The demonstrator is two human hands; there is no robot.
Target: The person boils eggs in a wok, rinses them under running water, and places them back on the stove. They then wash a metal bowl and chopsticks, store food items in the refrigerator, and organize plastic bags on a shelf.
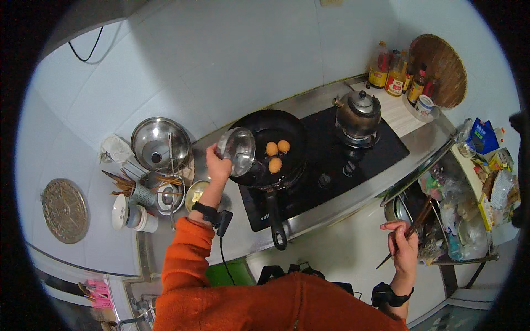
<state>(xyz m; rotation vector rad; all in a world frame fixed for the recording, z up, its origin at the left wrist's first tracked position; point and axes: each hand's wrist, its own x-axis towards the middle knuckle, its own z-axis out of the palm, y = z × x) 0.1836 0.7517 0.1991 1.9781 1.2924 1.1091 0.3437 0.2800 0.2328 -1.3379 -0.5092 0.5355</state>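
Note:
My left hand (pixel 219 166) grips the rim of a shiny metal bowl (pixel 241 153), tilted over the left side of a black frying pan (pixel 290 128). Three brown eggs (pixel 275 165) lie inside the pan, which rests on a black glass cooktop (pixel 331 165) with its handle (pixel 276 223) pointing towards me. What the bowl holds is hard to tell. Away from the pan, at the right, my right hand (pixel 402 247) holds dark wooden chopsticks (pixel 421 217) above an open drawer's corner.
A kettle (pixel 359 113) stands on the right burner. Sauce bottles (pixel 396 78) and a woven basket (pixel 443 70) are in the back corner. Plastic bags (pixel 453 215) fill the open drawer at right. A steel basin (pixel 159 140), a chopstick holder (pixel 143 195) and a bowl of yellowish pieces (pixel 196 194) stand left.

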